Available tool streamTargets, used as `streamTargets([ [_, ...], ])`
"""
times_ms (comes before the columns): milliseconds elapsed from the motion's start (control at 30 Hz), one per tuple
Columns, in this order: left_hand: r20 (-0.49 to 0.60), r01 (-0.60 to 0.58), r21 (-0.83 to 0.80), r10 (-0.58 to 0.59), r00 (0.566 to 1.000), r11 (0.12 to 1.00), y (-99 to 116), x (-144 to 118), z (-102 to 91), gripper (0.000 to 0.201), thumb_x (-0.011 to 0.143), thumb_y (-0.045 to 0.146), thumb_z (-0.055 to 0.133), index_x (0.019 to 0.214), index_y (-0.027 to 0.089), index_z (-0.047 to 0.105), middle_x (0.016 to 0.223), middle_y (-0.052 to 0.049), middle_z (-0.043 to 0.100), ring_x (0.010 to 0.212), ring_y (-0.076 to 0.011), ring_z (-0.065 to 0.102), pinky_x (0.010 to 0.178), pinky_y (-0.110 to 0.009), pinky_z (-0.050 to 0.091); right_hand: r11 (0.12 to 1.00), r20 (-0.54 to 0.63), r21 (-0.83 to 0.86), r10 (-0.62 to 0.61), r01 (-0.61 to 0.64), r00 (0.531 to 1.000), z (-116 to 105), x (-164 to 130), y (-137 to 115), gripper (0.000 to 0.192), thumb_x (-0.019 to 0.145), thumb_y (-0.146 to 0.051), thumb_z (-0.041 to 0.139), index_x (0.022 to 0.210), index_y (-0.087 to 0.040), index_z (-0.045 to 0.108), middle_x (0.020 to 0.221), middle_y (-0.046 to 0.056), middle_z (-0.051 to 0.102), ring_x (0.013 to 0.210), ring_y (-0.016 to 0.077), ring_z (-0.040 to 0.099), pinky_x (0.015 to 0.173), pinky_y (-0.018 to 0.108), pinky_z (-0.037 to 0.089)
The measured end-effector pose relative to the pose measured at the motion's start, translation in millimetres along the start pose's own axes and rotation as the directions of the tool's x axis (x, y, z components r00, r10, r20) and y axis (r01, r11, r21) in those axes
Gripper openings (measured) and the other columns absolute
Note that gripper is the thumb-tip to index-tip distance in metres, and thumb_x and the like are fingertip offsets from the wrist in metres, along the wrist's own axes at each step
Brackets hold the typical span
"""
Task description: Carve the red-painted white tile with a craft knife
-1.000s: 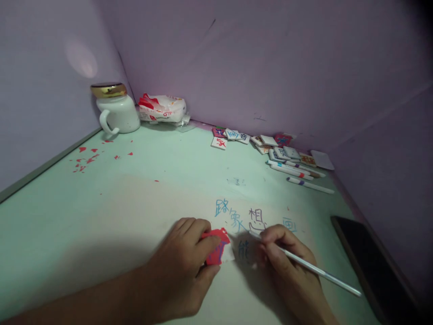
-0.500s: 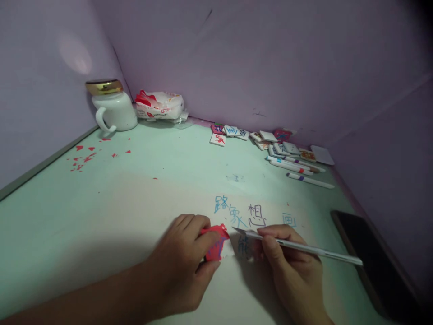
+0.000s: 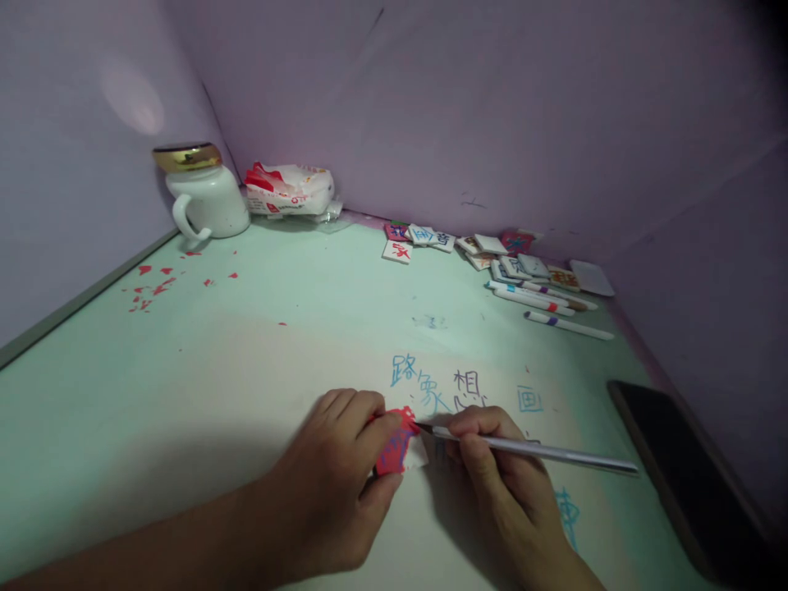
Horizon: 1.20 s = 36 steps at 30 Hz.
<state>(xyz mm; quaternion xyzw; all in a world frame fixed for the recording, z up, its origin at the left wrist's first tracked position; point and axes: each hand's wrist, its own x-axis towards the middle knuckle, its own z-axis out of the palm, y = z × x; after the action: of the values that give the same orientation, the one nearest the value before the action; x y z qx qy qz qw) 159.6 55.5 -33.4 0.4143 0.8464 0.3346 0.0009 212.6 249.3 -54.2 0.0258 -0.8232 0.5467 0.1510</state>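
Note:
My left hand (image 3: 345, 468) is closed around a small tile (image 3: 394, 451) with a red face and purple marks, and pins it on the table. White shows along the tile's right side, where the red is cut back; the fingers cover its left part. In my right hand (image 3: 505, 468) a thin silver craft knife (image 3: 554, 455) is pinched like a pen. Its dark pointed tip touches or nearly touches the tile's upper right edge. Blue and purple handwritten characters (image 3: 468, 390) lie on the table around the hands.
A phone (image 3: 671, 468) lies at the right. Several markers (image 3: 535, 300) and painted tiles (image 3: 510, 267) line the back right. A white mug (image 3: 209, 201) with a gold lid and a tissue pack (image 3: 289, 190) stand back left, near red scraps (image 3: 160, 287). Walls rise behind and beside.
My right hand has moved left, bringing the knife tip from beside the tile to its red edge. My left hand keeps holding the tile in nearly the same place.

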Motion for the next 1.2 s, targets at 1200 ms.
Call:
streamTargets([
  [1200,-0.026,0.011,0.089,-0.009,1.0,0.996,-2.7,-2.0,5.8,0.029,0.078,0.01,0.058,0.106,0.016,0.054,0.098,-0.01,0.056,0.089,-0.0253,0.054,0.075,-0.043,0.052,1.0,0.111,-0.007,0.008,-0.007,0.994,-2.2,5.2,-7.4,0.02,0.096,-0.024,0.045,0.077,-0.023,0.052,0.067,-0.004,0.05,0.059,0.0102,0.047,0.053,0.024,0.034],
])
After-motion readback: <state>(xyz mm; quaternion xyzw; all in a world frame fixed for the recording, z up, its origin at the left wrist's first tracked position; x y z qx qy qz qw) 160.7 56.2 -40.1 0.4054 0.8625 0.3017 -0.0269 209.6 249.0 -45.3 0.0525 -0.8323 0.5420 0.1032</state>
